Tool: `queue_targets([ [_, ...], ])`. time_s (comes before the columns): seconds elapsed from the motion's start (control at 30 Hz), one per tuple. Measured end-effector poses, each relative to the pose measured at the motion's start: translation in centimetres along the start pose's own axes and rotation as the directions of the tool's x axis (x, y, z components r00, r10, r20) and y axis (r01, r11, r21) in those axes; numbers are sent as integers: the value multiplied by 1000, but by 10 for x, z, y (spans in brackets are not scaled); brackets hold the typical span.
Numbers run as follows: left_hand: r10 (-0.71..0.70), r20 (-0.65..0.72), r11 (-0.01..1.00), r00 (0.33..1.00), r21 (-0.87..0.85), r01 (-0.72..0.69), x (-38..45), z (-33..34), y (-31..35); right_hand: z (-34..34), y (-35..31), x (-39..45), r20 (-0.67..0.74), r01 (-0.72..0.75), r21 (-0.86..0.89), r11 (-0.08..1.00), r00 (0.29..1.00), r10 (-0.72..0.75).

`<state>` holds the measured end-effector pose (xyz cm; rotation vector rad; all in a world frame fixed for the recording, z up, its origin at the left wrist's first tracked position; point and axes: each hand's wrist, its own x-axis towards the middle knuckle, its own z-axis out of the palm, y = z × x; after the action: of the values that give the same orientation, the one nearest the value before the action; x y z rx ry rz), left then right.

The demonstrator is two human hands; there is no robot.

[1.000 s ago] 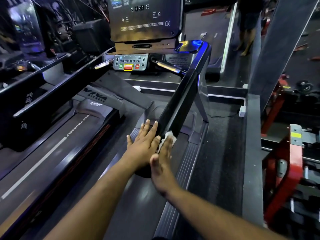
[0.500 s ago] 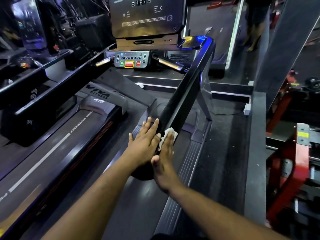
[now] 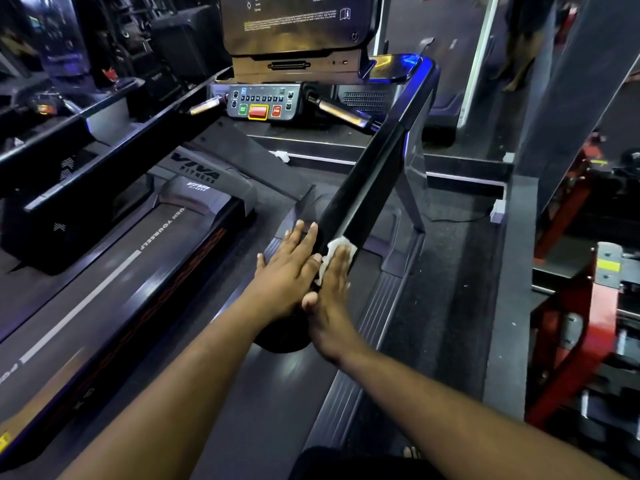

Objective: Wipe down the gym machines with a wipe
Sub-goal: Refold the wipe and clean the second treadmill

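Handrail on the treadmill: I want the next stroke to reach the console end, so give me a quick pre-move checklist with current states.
1. Wipe is under the right hand, flat on the handrail: ok.
2. Left hand rests on the rail's inner side with straight fingers, steadying: ok.
3. Rail ahead, up to the console, has nothing lying on it: ok.
4. Wipe still damp or clean enough: cannot tell.
5. Rail section nearest the body already wiped: cannot tell.
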<state>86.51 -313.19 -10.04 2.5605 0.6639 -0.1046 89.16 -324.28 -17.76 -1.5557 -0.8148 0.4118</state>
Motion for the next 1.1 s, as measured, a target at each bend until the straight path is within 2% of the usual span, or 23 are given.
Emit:
queue_targets([
  [0.1, 11, -6, 1000, 1000, 14, -11, 1, 0, 1, -24, -2, 53, -159, -96, 27, 995, 982, 99],
  [0.2, 12, -21, 1000, 1000, 22, -11, 4, 1, 3, -50, -9, 92, -208, -199, 50, 979, 957, 205],
  [0.27, 10, -17, 1000, 1000, 16, -10, 5, 1, 4, -47, -11, 86, -203, -180, 43, 983, 962, 184],
  [0.37, 9, 0, 1000, 1000, -5, -9, 7, -1, 5, -19, -6, 32, -58, -62, 26, 998, 996, 64],
  [0.43, 15, 12, 1000, 1000, -2, -15, 8, -2, 6, -10, 0, 14, -12, -5, 20, 1000, 1000, 5],
  [0.63, 14, -34, 998, 999, 55, -12, 17, 1, 11, -58, 9, 103, -208, -109, 34, 994, 972, 113],
  [0.73, 26, -35, 995, 999, 98, -23, 19, 1, 15, -63, 14, 108, -211, -93, 27, 995, 973, 97],
  [0.83, 53, -26, 987, 998, 151, -49, 25, 1, 14, -45, 14, 71, -94, -3, 28, 1000, 996, 6],
  [0.9, 74, -16, 983, 997, 168, -70, 29, 1, 13, -39, 20, 53, -34, 68, -38, 997, 997, -69],
  [0.97, 66, -20, 983, 998, 173, -62, 33, 2, 15, -58, 31, 71, -9, 132, -202, 971, 991, -136],
  [1.03, 47, -28, 984, 998, 174, -42, 36, 2, 19, -91, 42, 110, 38, 208, -425, 881, 976, -212],
  [1.1, 50, -30, 982, 998, 183, -43, 37, 2, 21, -125, 46, 151, 73, 232, -572, 787, 970, -234],
])
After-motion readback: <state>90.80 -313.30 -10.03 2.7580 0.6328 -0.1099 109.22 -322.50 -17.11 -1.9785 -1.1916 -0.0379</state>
